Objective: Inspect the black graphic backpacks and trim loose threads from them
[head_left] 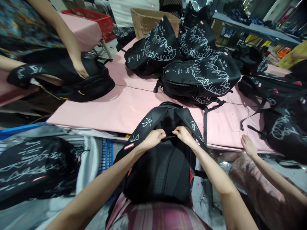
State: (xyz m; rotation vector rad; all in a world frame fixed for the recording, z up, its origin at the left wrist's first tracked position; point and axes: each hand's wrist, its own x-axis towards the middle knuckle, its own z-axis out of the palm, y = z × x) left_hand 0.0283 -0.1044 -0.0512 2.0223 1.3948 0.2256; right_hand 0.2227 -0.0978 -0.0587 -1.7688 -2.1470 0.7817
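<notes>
A black backpack (153, 172) leans between my lap and the table edge, its back panel and shoulder straps facing up. White drawn marks run along the straps, and small red tabs show at its sides. My left hand (155, 136) is closed on the upper back panel, just inside the left strap. Opposite it, my right hand (183, 134) pinches the same backpack beside the right strap. A short dark gap lies between the two fists. Exactly which fold or edge the fingers grip is hidden.
Several black backpacks with white scribbles (201, 76) lie on the pink table (96, 115). At left, a co-worker's hand (80, 67) reaches into another backpack (96, 83). Another person's hand (249, 145) rests by the right table edge. A blue crate (106, 153) holds more bags.
</notes>
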